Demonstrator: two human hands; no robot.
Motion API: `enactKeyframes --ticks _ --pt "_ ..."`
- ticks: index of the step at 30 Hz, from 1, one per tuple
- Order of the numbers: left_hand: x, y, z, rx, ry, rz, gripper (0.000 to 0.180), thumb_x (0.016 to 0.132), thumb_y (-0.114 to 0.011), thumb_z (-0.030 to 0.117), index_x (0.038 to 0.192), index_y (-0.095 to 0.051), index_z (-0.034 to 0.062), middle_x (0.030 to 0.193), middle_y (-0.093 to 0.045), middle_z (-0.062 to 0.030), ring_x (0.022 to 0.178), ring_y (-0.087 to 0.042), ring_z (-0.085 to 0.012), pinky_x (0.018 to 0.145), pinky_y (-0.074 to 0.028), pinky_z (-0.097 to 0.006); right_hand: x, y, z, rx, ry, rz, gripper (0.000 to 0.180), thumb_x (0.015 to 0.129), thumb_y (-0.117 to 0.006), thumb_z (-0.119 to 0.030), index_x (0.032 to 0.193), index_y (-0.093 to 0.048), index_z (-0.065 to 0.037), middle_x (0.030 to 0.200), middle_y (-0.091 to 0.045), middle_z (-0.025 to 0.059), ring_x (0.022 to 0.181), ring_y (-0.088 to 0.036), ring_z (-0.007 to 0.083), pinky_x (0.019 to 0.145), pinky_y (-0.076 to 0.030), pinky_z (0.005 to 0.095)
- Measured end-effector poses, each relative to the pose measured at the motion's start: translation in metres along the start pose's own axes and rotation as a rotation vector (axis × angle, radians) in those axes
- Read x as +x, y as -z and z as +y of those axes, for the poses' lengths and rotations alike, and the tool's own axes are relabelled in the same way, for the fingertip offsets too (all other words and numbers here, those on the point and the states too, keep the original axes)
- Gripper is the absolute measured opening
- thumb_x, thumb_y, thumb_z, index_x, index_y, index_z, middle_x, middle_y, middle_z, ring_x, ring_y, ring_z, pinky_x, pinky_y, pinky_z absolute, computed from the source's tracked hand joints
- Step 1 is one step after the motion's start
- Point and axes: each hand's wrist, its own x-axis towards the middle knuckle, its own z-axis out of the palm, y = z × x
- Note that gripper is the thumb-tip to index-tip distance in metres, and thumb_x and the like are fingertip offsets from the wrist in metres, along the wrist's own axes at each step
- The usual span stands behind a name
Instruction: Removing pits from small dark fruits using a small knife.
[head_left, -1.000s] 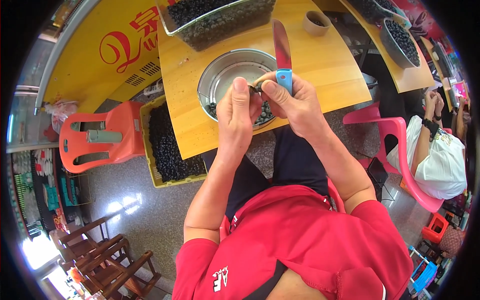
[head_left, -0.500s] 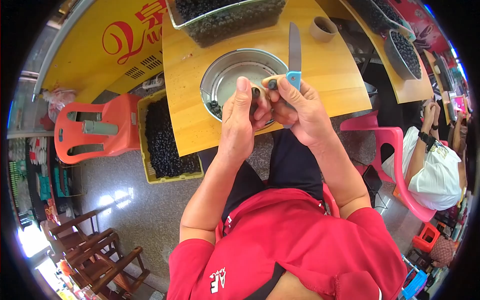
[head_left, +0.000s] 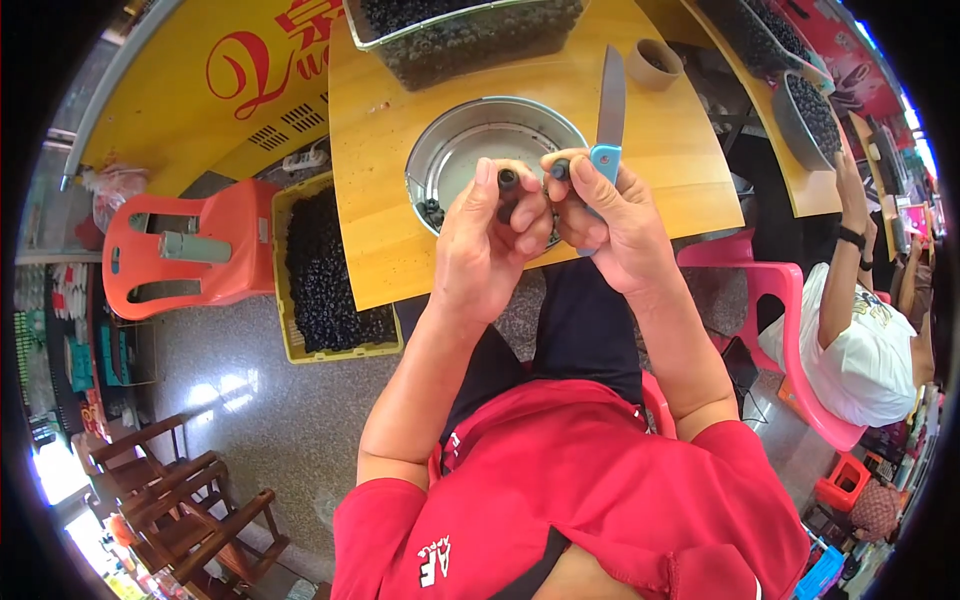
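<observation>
My left hand (head_left: 483, 225) pinches a small dark snail-like shell (head_left: 508, 181) between thumb and fingers, its round end facing up. Close beside it, my right hand (head_left: 618, 218) has another small dark shell (head_left: 561, 171) at the thumb and fingertip. Also in the right hand is a knife (head_left: 611, 100) with a blue handle, its blade pointing away from me. Both hands hover over the near rim of a round metal bowl (head_left: 425, 140). A few dark shells (head_left: 433, 211) lie at the bowl's left inside edge, and the hands cover part of its near side.
A clear tub (head_left: 470, 55) of dark shells stands at the table's far side, near a brown tape roll (head_left: 654, 63). Left of the wooden table (head_left: 375, 270) are a yellow crate (head_left: 290, 335) and an orange stool (head_left: 235, 240). Another person (head_left: 860, 330) sits at right.
My hands have drawn slightly apart, and the knife has shifted right and tilted a little. Both still grip their shells. The person at right has raised a forearm.
</observation>
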Motion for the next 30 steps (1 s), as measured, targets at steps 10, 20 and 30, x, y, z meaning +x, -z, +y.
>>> enactKeyframes --ticks 10,20,30 --pt "0.035 -0.002 0.009 0.049 0.071 -0.013 0.023 0.097 -0.053 0.019 0.113 -0.056 0.0031 0.078 -0.042 0.0031 0.061 -0.036 -0.0055 0.051 -0.031 -0.017 -0.006 0.043 -0.021 0.021 0.143 0.092 0.026 0.095 -0.057 -0.023 0.107 -0.061 0.000 0.088 -0.058 0.0017 0.051 -0.037 0.0018 0.046 -0.031 0.0183" --pt "0.215 -0.067 -0.028 1.020 0.036 -0.062 0.024 0.086 -0.067 0.020 0.098 -0.064 -0.0002 0.077 -0.057 0.0018 0.061 -0.045 -0.0057 0.053 -0.038 -0.021 -0.035 0.135 -0.028 0.124 0.245 0.405 0.020 0.093 -0.061 -0.022 0.099 -0.062 -0.003 0.087 -0.059 0.0009 0.051 -0.037 0.0019 0.046 -0.030 0.0172" --pt "0.337 -0.054 -0.086 1.139 0.110 -0.045 0.021 0.087 -0.065 0.016 0.101 -0.062 0.0009 0.073 -0.054 0.0022 0.054 -0.041 -0.0036 0.044 -0.030 -0.018 -0.051 0.153 -0.026 0.206 0.193 0.410 0.015 0.092 -0.063 -0.017 0.098 -0.062 -0.004 0.087 -0.061 0.0050 0.050 -0.040 0.0014 0.045 -0.031 0.0169"
